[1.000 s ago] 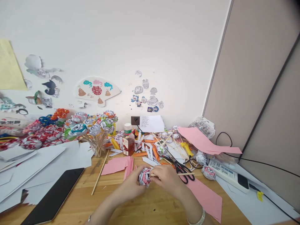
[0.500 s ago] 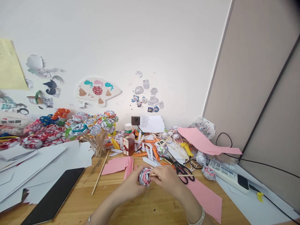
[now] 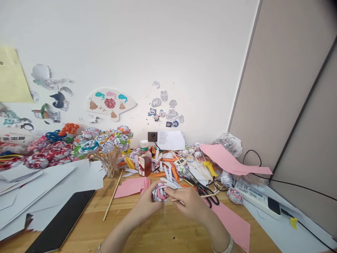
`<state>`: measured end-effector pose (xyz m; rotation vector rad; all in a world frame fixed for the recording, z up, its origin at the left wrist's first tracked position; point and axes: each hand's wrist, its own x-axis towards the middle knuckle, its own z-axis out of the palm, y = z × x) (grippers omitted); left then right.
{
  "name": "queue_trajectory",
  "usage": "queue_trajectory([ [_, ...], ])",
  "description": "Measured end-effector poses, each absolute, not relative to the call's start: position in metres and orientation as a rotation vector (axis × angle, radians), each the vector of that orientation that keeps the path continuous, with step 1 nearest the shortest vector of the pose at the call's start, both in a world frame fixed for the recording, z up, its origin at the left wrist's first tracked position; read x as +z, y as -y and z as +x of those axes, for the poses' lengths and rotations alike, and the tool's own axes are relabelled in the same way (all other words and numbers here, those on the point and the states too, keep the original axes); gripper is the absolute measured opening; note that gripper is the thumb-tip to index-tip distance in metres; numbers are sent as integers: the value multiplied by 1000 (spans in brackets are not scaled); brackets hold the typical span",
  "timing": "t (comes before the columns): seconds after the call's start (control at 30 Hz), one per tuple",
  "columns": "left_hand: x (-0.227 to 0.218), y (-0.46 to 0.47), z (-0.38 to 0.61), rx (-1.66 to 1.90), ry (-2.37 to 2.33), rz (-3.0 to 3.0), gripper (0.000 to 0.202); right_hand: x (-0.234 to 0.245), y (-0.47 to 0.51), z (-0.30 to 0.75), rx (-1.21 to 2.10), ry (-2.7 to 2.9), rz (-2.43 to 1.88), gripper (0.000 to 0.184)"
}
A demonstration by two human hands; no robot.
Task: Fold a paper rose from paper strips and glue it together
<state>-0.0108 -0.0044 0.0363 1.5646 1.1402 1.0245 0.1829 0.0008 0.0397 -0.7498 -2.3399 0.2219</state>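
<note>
My left hand (image 3: 147, 203) is closed around a pink and white paper flower (image 3: 159, 192), whose layered petals face partly toward me. My right hand (image 3: 190, 204) pinches a thin wooden stick (image 3: 209, 195) that runs out past its knuckles to the right. The right fingertips are beside the flower's right edge; whether the stick enters the flower is hidden behind them. Just beyond the left hand lie pink paper pieces (image 3: 131, 187). Black-handled scissors (image 3: 202, 189) rest behind the right hand, near the end of the stick.
A loose wooden stick (image 3: 112, 195) and a black tablet-like device (image 3: 63, 221) lie left. Finished paper flowers on sticks (image 3: 112, 168) stand behind, beside a labelled bottle (image 3: 144, 160). Pink sheets (image 3: 233, 225), another paper flower (image 3: 235, 195) and a white power strip (image 3: 256, 198) occupy the right.
The flower has shifted slightly left and up and turned, so more of its pink petals show. My right hand has tilted the stick, raising its far end a little.
</note>
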Motion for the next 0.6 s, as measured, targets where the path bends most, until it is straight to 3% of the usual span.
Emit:
queue_trajectory([
  [0.2,38,7,-7,1129,-1107,1666,60,50,7,177,382,2086,-803,24],
  [0.6,30,9,-1,1123,-1175,1919,58,44,8,164,379,2018,-974,19],
])
